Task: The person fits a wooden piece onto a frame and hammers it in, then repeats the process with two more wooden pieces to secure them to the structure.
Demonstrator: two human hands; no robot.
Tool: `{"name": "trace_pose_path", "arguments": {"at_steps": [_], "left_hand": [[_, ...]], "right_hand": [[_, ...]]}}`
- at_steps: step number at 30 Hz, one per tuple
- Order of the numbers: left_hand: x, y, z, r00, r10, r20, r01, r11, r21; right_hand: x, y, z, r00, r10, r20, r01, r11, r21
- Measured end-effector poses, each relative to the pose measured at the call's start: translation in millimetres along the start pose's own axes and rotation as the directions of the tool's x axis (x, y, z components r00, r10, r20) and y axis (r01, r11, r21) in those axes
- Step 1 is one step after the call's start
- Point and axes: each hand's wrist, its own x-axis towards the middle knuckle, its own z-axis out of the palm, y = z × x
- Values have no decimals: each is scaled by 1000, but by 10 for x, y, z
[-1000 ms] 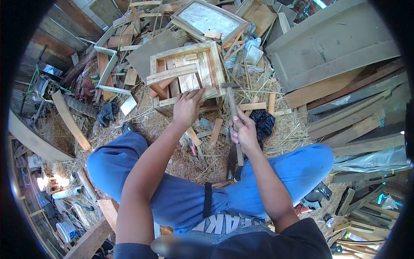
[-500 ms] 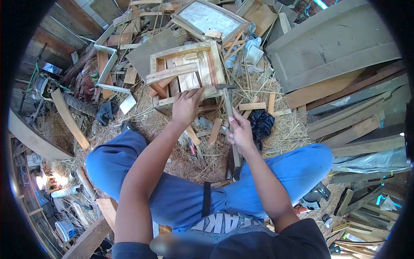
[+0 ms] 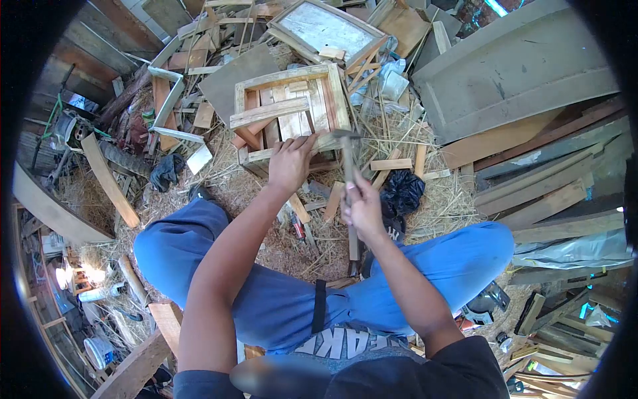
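Observation:
A wooden box frame (image 3: 271,118) with slats inside lies on the ground before me. My left hand (image 3: 291,161) is closed on its near rail, close to the right corner, fingers over the top edge. The fingers of my right hand (image 3: 362,209) are wrapped round the wooden handle of a hammer (image 3: 350,156). The hammer's head is at the box's near right corner, slightly blurred; whether it touches the wood I cannot tell.
A large grey panel (image 3: 518,73) and stacked boards (image 3: 538,193) lie at the right. Behind the box is a framed pane (image 3: 325,30). A black plastic bag (image 3: 401,191) sits beside my right hand. Curved planks (image 3: 109,179) and a white angled strip (image 3: 174,100) lie left.
The hammer and my right hand have shifted slightly left, and the handle stands more upright in view. My left hand stays on the rail. The whole view has shifted slightly.

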Motion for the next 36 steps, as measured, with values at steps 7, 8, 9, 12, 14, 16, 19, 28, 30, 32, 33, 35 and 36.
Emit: {"name": "trace_pose_path", "arguments": {"at_steps": [7,8,9,12,14,16,19,28,30,32,33,35,36], "left_hand": [[32,-17,-92,998,-14,63,14,1000,4],[50,-14,-124,994,-17,106,19,1000,-17],[53,-21,-135,995,-22,99,24,999,-22],[71,-65,-189,992,76,99,-75,997,-13],[71,-83,-195,987,137,81,-140,990,27],[105,-93,-229,986,129,107,-133,991,34],[107,-74,-221,986,107,129,-116,991,65],[118,-124,-166,986,63,153,-79,991,107],[130,-101,-192,986,60,158,-79,990,117],[111,-56,-224,991,59,121,-68,995,69],[84,-47,-175,990,59,126,-68,995,71],[74,-19,-77,993,109,-35,-108,994,32],[85,-8,-41,993,115,-36,-114,993,34]], "right_hand": [[25,83,33,985,-162,56,164,986,-26],[62,54,-43,985,-164,59,166,986,-32],[54,-53,-78,987,-157,24,158,986,-61],[59,-229,-258,971,-238,0,232,949,-214],[118,-336,-422,937,-346,49,342,881,-326],[108,-655,-540,945,-317,80,320,844,-431],[114,-1051,-652,752,-462,469,631,299,-716],[414,-508,-793,661,-502,558,721,215,-659],[462,-382,-768,719,-535,442,671,373,-641],[426,-303,-761,792,-497,354,586,457,-669],[406,-280,-745,858,-429,282,497,557,-666],[351,-230,-694,911,-356,207,400,647,-649],[289,-223,-625,950,-257,178,312,823,-474]]}}
